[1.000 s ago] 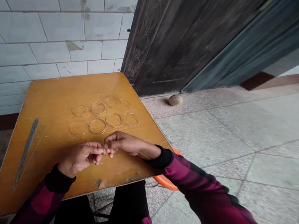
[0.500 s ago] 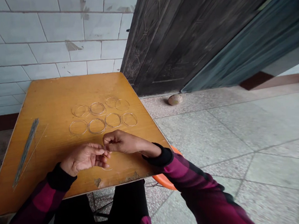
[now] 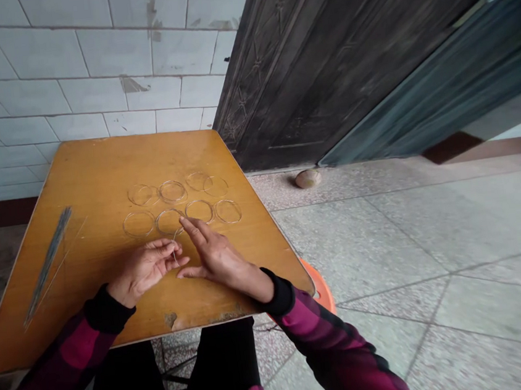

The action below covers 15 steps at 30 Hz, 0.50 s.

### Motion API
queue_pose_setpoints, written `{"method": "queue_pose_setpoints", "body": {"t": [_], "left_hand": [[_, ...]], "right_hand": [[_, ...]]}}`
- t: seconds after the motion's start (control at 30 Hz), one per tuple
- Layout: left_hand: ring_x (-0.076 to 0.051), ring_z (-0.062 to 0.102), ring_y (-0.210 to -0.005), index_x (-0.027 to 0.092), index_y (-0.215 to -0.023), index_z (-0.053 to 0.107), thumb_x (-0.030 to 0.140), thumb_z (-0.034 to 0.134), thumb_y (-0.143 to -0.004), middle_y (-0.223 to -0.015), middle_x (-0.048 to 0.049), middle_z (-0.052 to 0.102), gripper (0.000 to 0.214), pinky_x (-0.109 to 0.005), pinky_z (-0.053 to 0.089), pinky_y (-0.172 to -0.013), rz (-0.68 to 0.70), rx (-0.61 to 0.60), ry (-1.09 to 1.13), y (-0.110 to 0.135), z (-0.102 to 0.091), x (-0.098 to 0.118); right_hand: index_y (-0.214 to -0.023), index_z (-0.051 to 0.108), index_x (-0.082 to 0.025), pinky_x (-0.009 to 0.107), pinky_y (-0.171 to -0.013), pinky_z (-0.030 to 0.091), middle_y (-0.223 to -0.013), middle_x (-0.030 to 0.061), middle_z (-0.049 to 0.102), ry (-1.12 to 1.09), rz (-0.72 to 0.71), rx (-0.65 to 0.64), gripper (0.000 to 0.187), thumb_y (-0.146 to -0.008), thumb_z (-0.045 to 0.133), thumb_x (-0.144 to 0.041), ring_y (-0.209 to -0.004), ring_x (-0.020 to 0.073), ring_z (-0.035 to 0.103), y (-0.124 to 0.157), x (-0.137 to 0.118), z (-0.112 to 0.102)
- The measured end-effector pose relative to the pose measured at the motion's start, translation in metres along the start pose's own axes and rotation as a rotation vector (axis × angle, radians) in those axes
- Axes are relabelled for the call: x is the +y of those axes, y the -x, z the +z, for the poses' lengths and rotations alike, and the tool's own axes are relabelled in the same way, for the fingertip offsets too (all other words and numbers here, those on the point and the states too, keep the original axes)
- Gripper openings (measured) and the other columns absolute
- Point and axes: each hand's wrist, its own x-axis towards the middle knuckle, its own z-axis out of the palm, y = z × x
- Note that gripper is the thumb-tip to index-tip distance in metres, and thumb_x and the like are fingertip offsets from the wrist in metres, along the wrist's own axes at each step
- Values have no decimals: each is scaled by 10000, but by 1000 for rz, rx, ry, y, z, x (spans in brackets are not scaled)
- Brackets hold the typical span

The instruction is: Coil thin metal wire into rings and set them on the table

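While upright across curled fingers, a thin wire strand (image 3: 175,248) near the middle of the tabletop (image 3: 91,175), its top end reaching toward the nearest ring. Left hand (image 3: 145,270): palm up and low over the wood, in what looks like a light clenched grip on that strand, the wire too fine to be sure. Right hand (image 3: 218,255): released, holding nothing, splayed at 3 o'clock from the strand, its index fingertip (image 3: 183,222) angled toward 12 o'clock, contact with the ring impossible to tell. Eight wire rings (image 3: 199,211) in two rows of four, flat at 12 o'clock from the hands, the nearest ring (image 3: 170,222) just beyond the strand's tip. At 9 o'clock on the tabletop, a long grey bundle of thin rods (image 3: 47,267), well apart from both hands. Step in hand, by judgement: fine handling of one strand beside the laid-out rings. Next move, by the same judgement: calling for a steady pinch and slow fingers, with so thin a wire apt to slip or snag a ring.
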Motion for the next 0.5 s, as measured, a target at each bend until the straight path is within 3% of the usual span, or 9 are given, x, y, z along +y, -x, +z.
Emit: {"method": "queue_pose_setpoints", "body": {"t": [0.1, 0.33, 0.5], "left_hand": [[-153, 683, -779, 110, -775, 694, 123, 754, -761, -805, -41, 692, 63, -321, 568, -836, -20, 4, 6, -1, -2, -1], [-163, 690, -759, 105, -772, 688, 85, 754, -736, -778, -47, 696, 77, -342, 564, -834, -47, 11, -7, -3, -11, -6], [-160, 692, -728, 94, -768, 705, 105, 781, -710, -777, -52, 697, 96, -304, 566, -774, -50, 44, -28, -2, -8, -6]], "right_hand": [[-1545, 160, -111, 502, -929, 550, -1389, 257, 463, 34, -23, -52, 1082, -760, 714, -609, -1232, 397, 541, 0, 0, 2], [-1385, 427, -72, 462, -873, 579, -1274, 228, 539, 57, -35, -67, 753, -814, 698, -481, -1111, 350, 602, 0, 0, -1], [-1412, 403, -85, 459, -914, 568, -1296, 224, 525, 23, -33, -70, 767, -802, 723, -424, -1142, 350, 590, 1, 0, 0]]}}
